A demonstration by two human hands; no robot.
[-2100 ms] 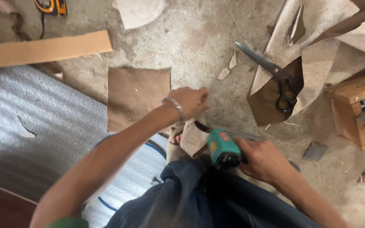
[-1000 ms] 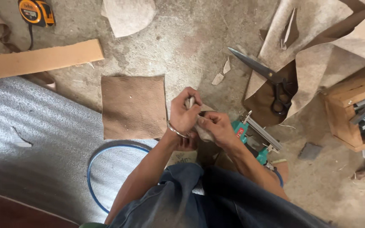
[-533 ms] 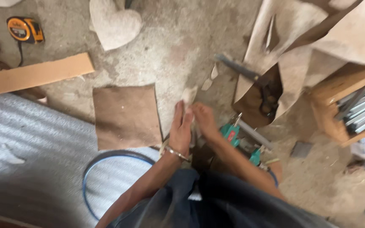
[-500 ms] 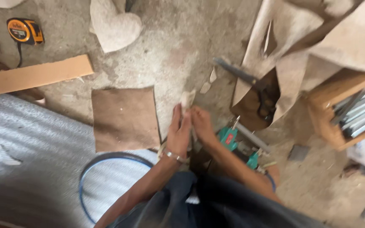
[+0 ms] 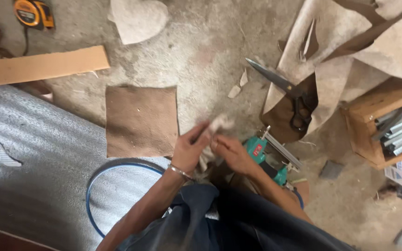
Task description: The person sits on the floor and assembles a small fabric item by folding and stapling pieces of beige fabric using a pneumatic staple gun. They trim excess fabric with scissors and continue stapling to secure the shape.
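Left hand (image 5: 190, 151) and right hand (image 5: 230, 151) pinched shut together on a small pale scrap of leather (image 5: 215, 130), above a green staple gun (image 5: 268, 155) on the concrete floor (image 5: 201, 51).

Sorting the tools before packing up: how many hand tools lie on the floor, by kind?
Tape measure: 1
Scissors: 1
Green staple gun: 1
Total: 3

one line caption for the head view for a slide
Both hands, left hand and right hand, pinch a pale scrap above a green staple gun on the floor.
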